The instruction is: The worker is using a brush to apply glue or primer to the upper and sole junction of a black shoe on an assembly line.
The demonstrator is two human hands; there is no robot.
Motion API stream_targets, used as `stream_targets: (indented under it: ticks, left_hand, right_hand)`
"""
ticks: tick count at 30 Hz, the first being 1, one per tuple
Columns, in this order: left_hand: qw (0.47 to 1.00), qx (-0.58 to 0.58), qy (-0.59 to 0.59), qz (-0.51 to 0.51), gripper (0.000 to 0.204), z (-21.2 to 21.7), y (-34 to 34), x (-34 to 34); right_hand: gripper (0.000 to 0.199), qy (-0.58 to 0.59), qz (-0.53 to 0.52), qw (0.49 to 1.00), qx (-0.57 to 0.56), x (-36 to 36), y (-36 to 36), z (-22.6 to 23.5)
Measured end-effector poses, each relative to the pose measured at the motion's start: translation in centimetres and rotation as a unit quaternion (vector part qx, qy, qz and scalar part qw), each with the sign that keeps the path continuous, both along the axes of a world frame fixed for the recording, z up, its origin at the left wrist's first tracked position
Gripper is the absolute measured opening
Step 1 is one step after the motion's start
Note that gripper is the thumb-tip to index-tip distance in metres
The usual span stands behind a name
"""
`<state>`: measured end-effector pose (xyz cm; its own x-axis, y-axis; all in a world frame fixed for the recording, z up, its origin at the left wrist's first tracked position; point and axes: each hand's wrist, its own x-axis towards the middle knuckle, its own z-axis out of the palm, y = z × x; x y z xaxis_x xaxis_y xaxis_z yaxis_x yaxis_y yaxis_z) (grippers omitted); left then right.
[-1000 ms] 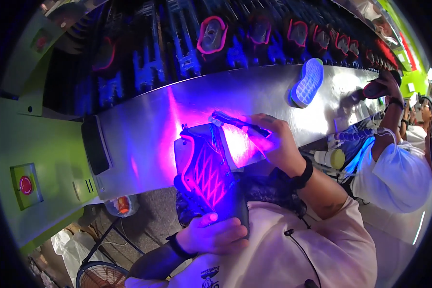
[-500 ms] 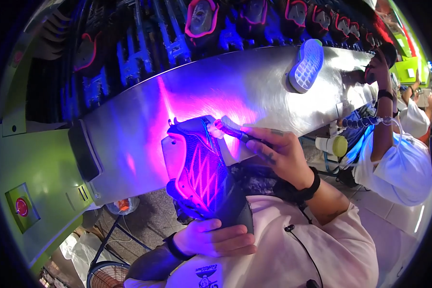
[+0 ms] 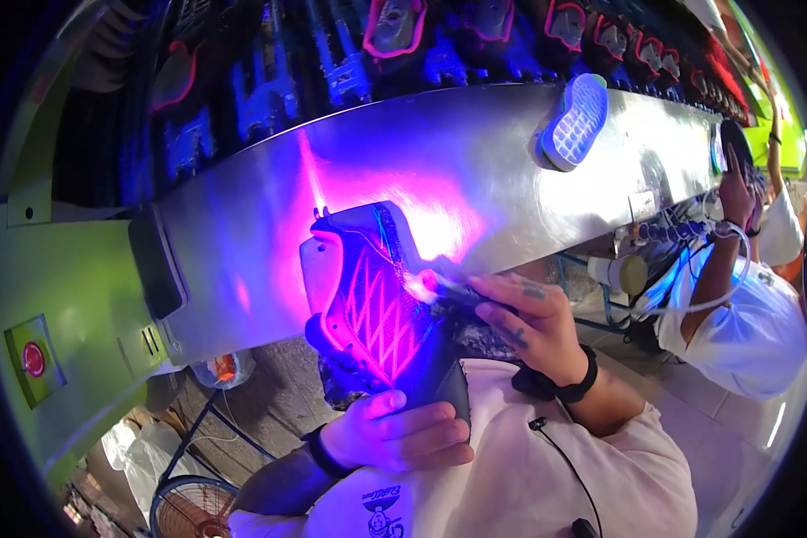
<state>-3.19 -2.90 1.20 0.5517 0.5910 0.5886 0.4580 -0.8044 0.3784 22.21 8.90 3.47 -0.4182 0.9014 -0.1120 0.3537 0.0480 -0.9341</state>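
My left hand (image 3: 399, 435) is closed around the dark end of a shoe upper (image 3: 377, 305) stretched on a last, holding it tilted over the near edge of the metal bench. The upper is dark mesh with crossing lines that glow pink under the violet light, and its collar faces left. My right hand (image 3: 538, 323) grips the dark handle of a brush (image 3: 457, 291) between thumb and fingers. The brush's pale bristles are at the right-hand edge of the upper, about halfway along; they are blurred.
A pale shoe sole (image 3: 576, 125) lies on the metal bench (image 3: 511, 215). Beyond it runs a rack with several lasted uppers (image 3: 394, 27). A green machine panel (image 3: 81, 278) stands left, a fan (image 3: 193, 511) lower left. At right, a co-worker (image 3: 722, 314) handles a dark shoe part.
My right hand and the brush have moved down along the upper's edge, nearer to me. The upper has shifted only slightly. The co-worker's arm at right has moved farther right.
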Motion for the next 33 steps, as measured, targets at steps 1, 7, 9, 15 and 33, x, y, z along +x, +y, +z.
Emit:
stream_targets:
  ticks: [1, 7, 9, 15, 33]
  left_hand:
    - [1.000, 0.001, 0.001, 0.005, 0.045, -0.1, 0.0, 0.1]
    - [1.000, -0.016, -0.010, -0.007, 0.047, -0.3, -0.5, -0.1]
    - [1.000, -0.018, -0.013, 0.012, 0.047, -0.7, -0.8, 0.0]
    - [0.999, 0.009, -0.016, 0.027, 0.048, -0.9, -0.8, 0.4]
    - [0.982, 0.097, 0.027, 0.160, 0.065, -0.4, 0.4, 3.1]
  right_hand:
    - [0.037, -0.002, 0.009, 1.000, -0.003, 0.6, -0.4, -0.3]
    - [0.037, -0.027, -0.008, 0.999, 0.042, -0.9, 1.2, -1.5]
    - [0.038, -0.082, -0.020, 0.992, 0.092, -2.0, 2.2, -1.5]
    - [0.036, 0.019, -0.021, 0.999, 0.023, -1.0, 1.7, -1.2]
    - [0.038, 0.002, 0.021, 0.998, 0.057, 4.0, -2.2, 5.1]
